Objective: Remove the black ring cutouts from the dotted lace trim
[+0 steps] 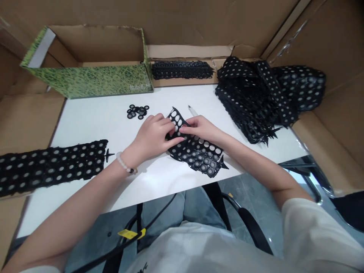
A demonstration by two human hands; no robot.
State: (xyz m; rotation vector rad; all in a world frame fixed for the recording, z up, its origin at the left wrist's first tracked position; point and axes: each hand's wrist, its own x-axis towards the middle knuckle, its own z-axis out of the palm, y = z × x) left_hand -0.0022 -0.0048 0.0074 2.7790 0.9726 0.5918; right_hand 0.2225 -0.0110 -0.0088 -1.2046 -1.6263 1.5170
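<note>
Cardboard panels (227, 22) wall in the far and side edges of a white tabletop (85, 127), with a green-patterned box (88, 81) standing at the far left. Just right of the box, a long perforated black strip (182, 70) lies along a cardboard ledge beyond the table's far edge. A large heap of similar black sheets (244, 98) is piled at the far right, and another wide sheet (51, 167) stretches across the near left, running off the table's left edge.

Near the middle of the table, a perforated black sheet (196, 151) lies tilted across the tabletop, gripped between the two hands. Its holes are partly filled with small round discs. The left hand (152, 136), with a pale beaded bracelet (124, 163) on its wrist, presses its curled fingers onto the sheet's upper part. The right hand (199, 127) pinches the same part from the other side, its fingertips (182, 129) meeting the left hand's. A small cluster of black rings (138, 112) sits just beyond the left hand, and a slim white tool (192, 110) lies just past the sheet's far tip.
</note>
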